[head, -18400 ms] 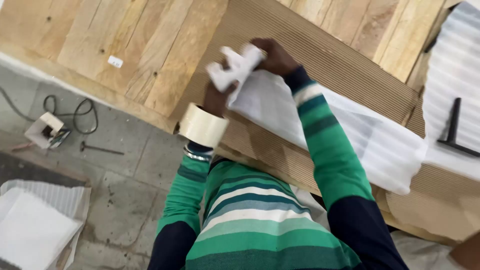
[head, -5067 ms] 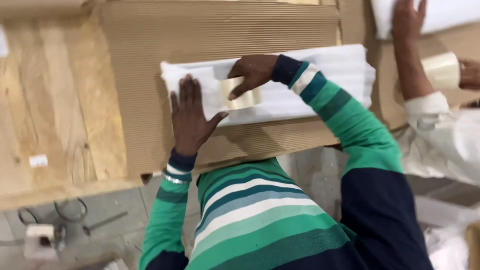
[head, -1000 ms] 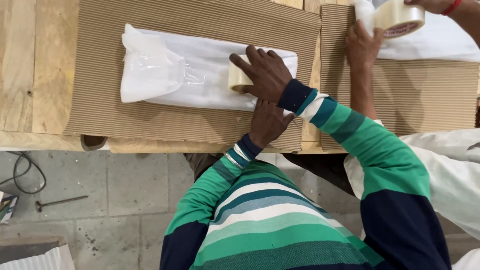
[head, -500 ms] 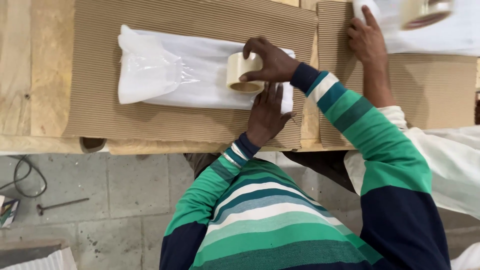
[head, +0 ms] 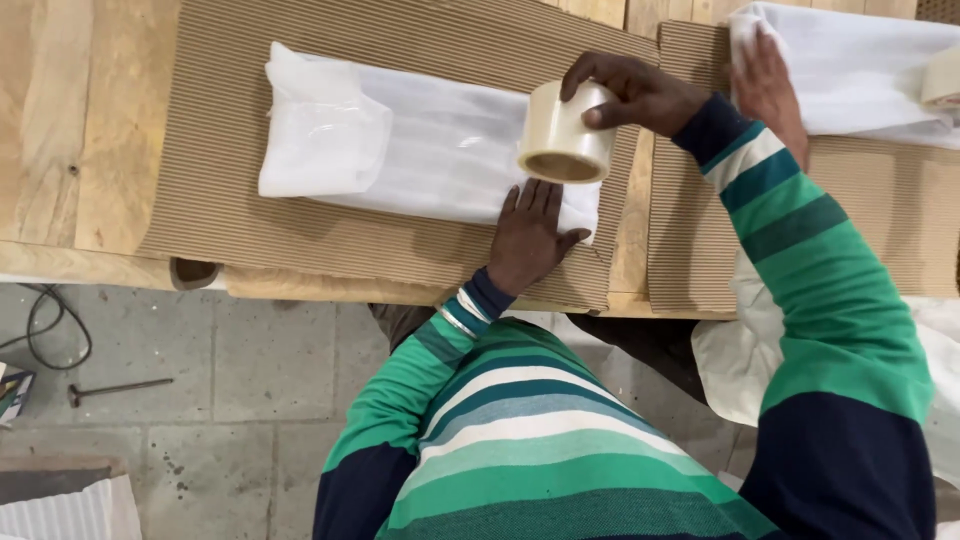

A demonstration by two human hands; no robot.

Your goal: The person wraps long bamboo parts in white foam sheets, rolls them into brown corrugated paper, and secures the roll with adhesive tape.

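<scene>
1. One roll of clear packing tape [head: 566, 133] is in plain view, lifted just above the right end of a white foam-wrapped bundle [head: 420, 140]. The edge of a second roll [head: 942, 76] shows at the far right border, lying on another white bundle [head: 860, 70].
2. There are two white bundles in all, each lying on its own sheet of brown corrugated cardboard. The nearer sheet [head: 230, 210] sits under the first bundle, and the other sheet [head: 880, 220] lies just beside it to the right.
3. Three hands show: two belong to the person in the green striped sweater, and one belongs to a co-worker.
4. The right hand [head: 640, 92] reaches across from the right and grasps the tape roll, fingers curled over its top rim, thumb on its side.
5. The left hand [head: 528, 238] lies flat and spread, grasping nothing, palm down, fingertips on the lower right corner of the first bundle and the heel on the cardboard. Silver bangles [head: 458, 314] ring that wrist.
6. The co-worker's hand [head: 768, 85] rests flat on the left end of the second bundle.
7. Both sheets lie on a pale wooden plank table [head: 90, 130].
8. Below the table edge is a grey concrete slab floor [head: 200, 380], with a black cable [head: 50, 330] and a thin metal tool [head: 115, 388] at the left.
</scene>
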